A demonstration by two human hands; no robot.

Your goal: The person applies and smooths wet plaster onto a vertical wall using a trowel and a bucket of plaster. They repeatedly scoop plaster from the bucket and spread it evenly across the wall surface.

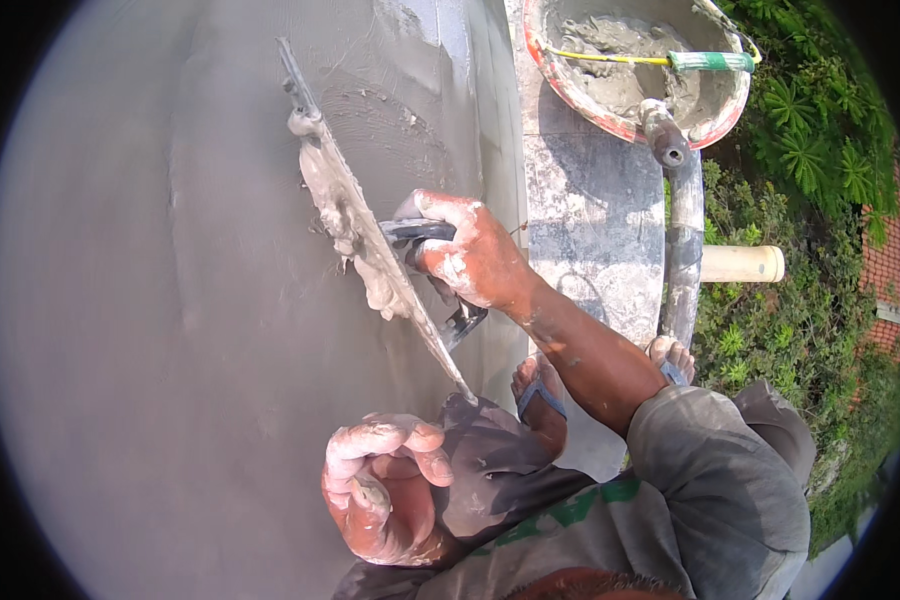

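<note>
My right hand (460, 250) is wrapped round the dark handle of a plastering trowel (425, 325). The trowel's long blade is seen nearly edge-on and slants across the wall. Thick wet mortar (355, 225) clings along the blade's wall-facing side. Grey plaster covers the wall (240, 350), with a rougher patch near the blade's upper end. Below the trowel, my left hand (385, 490) is held with curled fingers apart from the thumb. Nothing shows in its palm, and both hands are smeared with plaster.
A bucket of mortar (610, 40) with a green-gripped yellow handle stands on a spattered platform (590, 190). A grey cylindrical piece (662, 133) overlaps its rim. A pipe rail (683, 250) and cream pipe (740, 264) border the platform. My sandalled feet (542, 390) are below; greenery (800, 350) lies beyond.
</note>
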